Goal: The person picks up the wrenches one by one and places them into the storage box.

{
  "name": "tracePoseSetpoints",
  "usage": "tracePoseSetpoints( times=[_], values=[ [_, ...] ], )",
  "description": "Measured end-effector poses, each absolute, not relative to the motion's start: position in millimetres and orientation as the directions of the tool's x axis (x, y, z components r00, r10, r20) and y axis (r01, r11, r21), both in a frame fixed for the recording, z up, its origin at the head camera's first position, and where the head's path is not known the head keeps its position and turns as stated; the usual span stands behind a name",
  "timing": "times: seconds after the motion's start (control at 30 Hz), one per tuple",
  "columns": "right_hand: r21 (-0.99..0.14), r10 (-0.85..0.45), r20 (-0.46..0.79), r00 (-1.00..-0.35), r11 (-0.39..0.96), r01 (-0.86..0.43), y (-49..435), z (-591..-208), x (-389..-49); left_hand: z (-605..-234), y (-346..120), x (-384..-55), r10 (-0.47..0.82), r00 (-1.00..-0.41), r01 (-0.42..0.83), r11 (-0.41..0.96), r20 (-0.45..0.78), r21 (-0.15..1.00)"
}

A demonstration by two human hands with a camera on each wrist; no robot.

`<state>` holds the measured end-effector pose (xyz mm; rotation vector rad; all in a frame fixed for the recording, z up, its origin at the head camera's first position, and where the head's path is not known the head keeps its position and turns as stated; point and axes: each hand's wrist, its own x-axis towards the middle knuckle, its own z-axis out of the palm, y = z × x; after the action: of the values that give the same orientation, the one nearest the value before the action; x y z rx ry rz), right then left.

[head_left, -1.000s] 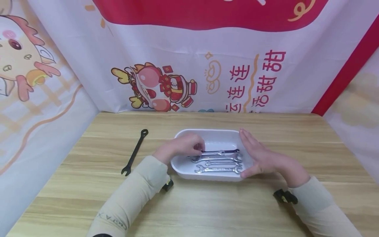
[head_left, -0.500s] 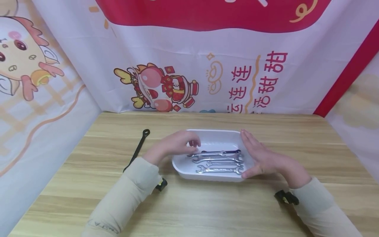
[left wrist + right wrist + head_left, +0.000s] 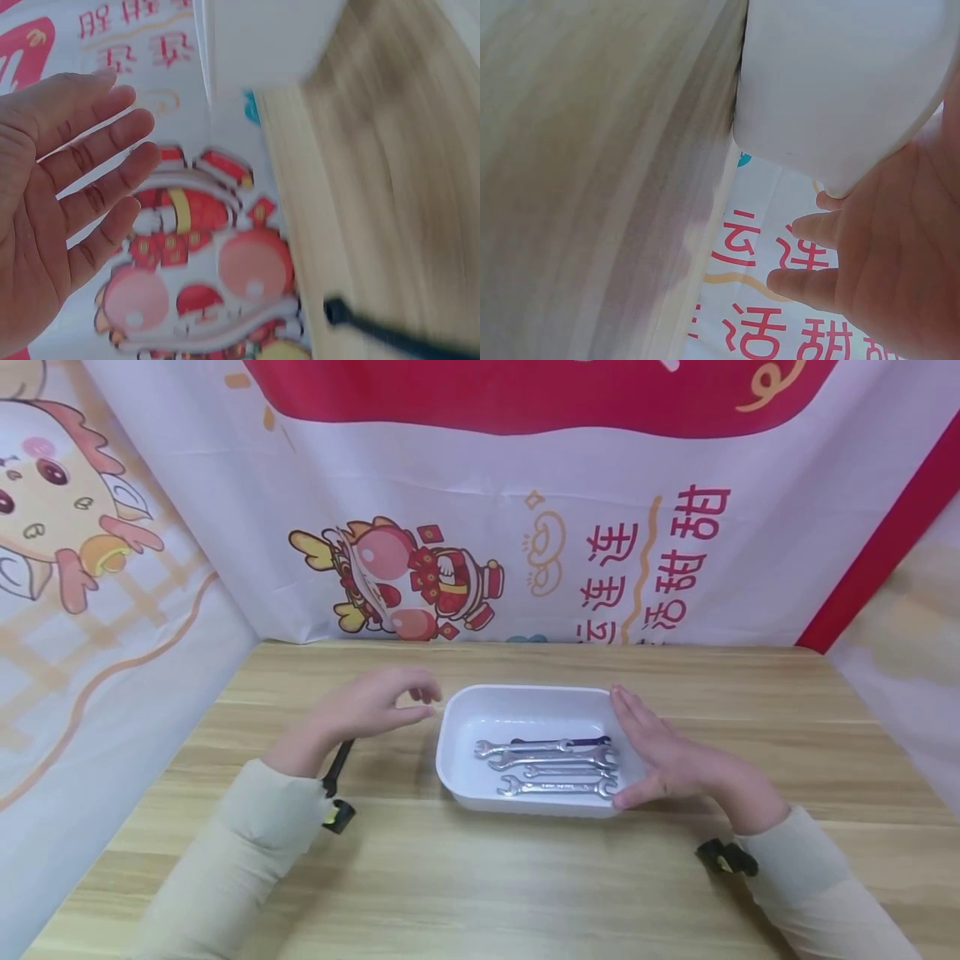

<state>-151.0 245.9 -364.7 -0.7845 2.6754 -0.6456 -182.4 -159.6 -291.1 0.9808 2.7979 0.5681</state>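
My left hand (image 3: 375, 703) hovers left of the white tray (image 3: 447, 760), its fingers loosely bent and holding nothing. In the left wrist view the palm of the left hand (image 3: 71, 180) shows bare. My right hand (image 3: 663, 756) rests against the tray's right end, fingers straight along the rim and thumb toward the front corner. Inside the tray lie several silver open-end wrenches (image 3: 557, 788), roughly parallel, and a dark wrench (image 3: 597, 742) partly behind them. A black wrench (image 3: 340, 767) lies on the table, partly hidden by the left hand and forearm.
The wood-grain table (image 3: 517, 885) runs back to a printed cloth (image 3: 465, 468) hanging behind it. More printed cloth (image 3: 172, 610) hangs at the left side. A small black device (image 3: 726, 858) sits at the right wrist, another (image 3: 339, 816) at the left.
My left hand has left the tray and moved left, away from the wrenches, toward the black wrench on the table, with nothing in it. The right hand has stayed at the tray's right end.
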Motion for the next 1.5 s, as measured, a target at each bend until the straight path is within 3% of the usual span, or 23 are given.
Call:
tracePoseSetpoints(
  times=[0.4,0.63,0.83,1.1,1.5],
  values=[
    [-0.485,-0.567,-0.135,-0.813,0.753,-0.445,246,-365,-152,-299,-230,-180,0.596,-0.802,0.569,0.779,-0.03,0.263],
    [-0.471,-0.567,-0.134,-0.813,0.758,-0.451,248,-364,-152,-325,-256,-189,0.616,-0.785,0.58,0.768,-0.064,0.272],
    [-0.46,-0.577,-0.122,-0.808,0.754,-0.469,249,-364,-152,-341,-267,-202,0.63,-0.771,0.581,0.755,-0.093,0.304],
    [-0.479,-0.576,-0.123,-0.808,0.748,-0.46,247,-365,-153,-352,-276,-203,0.586,-0.795,0.514,0.788,-0.156,0.338],
    [-0.472,-0.586,-0.107,-0.804,0.741,-0.477,248,-367,-153,-367,-273,-202,0.641,-0.766,0.611,0.751,-0.052,0.251]
  ],
)
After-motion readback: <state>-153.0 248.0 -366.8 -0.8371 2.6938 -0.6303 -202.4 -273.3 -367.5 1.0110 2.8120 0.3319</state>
